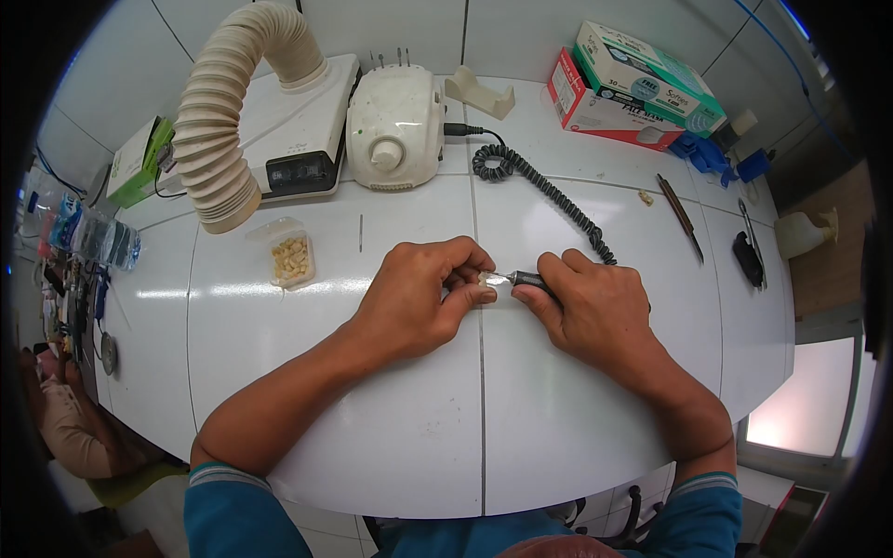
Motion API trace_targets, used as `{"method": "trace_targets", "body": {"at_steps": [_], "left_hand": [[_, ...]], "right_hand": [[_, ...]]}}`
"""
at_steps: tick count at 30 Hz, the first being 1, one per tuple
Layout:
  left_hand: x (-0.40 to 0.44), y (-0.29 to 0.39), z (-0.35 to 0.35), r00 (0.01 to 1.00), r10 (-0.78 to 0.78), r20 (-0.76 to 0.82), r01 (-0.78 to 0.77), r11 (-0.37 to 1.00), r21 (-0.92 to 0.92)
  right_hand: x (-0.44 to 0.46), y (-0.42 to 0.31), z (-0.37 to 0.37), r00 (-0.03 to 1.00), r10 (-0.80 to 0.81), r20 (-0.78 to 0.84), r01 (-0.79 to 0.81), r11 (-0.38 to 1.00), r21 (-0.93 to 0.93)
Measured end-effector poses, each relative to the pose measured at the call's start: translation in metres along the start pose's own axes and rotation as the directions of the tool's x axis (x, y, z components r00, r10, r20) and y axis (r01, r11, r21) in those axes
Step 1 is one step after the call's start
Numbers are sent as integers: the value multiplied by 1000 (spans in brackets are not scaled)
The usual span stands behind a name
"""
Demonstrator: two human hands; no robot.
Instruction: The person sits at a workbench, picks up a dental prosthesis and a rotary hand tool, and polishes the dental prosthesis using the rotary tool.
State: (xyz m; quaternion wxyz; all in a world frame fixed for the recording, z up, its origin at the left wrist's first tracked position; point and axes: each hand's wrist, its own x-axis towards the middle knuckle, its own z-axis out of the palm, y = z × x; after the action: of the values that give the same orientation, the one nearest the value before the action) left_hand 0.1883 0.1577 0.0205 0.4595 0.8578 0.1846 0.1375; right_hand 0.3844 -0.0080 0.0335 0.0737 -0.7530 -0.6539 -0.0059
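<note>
My left hand (419, 288) is closed, pinching a small cream tooth-like piece (484, 278) between thumb and fingers. Its exact shape is mostly covered by the fingertips. In my right hand (595, 307) is a dark rotary handpiece (532, 280), gripped like a pen. The handpiece's metal tip points left and meets the piece, or comes very close to it; I cannot tell which. A coiled black cord (558, 205) runs from a white control unit (395, 130) towards my right hand. Left of my hands, a small clear box (308, 249) holds several yellowish tooth-like pieces (290, 259).
A ribbed suction hose (209, 139) arches from a white machine (321, 102) at the back left. One thin metal bit (361, 232) lies near the box. Stacked face-mask boxes (633, 88), a pointed brown tool (679, 216) and a black-handled tool (747, 256) are on the right. Another person (79, 418) sits far left.
</note>
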Motion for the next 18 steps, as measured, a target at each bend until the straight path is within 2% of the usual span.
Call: {"method": "trace_targets", "body": {"at_steps": [18], "left_hand": [[0, -3, 2, 1000, 9, -9, -9, 1000, -18]], "right_hand": [[0, 0, 1, 1000, 5, -20, -5, 1000, -4]]}}
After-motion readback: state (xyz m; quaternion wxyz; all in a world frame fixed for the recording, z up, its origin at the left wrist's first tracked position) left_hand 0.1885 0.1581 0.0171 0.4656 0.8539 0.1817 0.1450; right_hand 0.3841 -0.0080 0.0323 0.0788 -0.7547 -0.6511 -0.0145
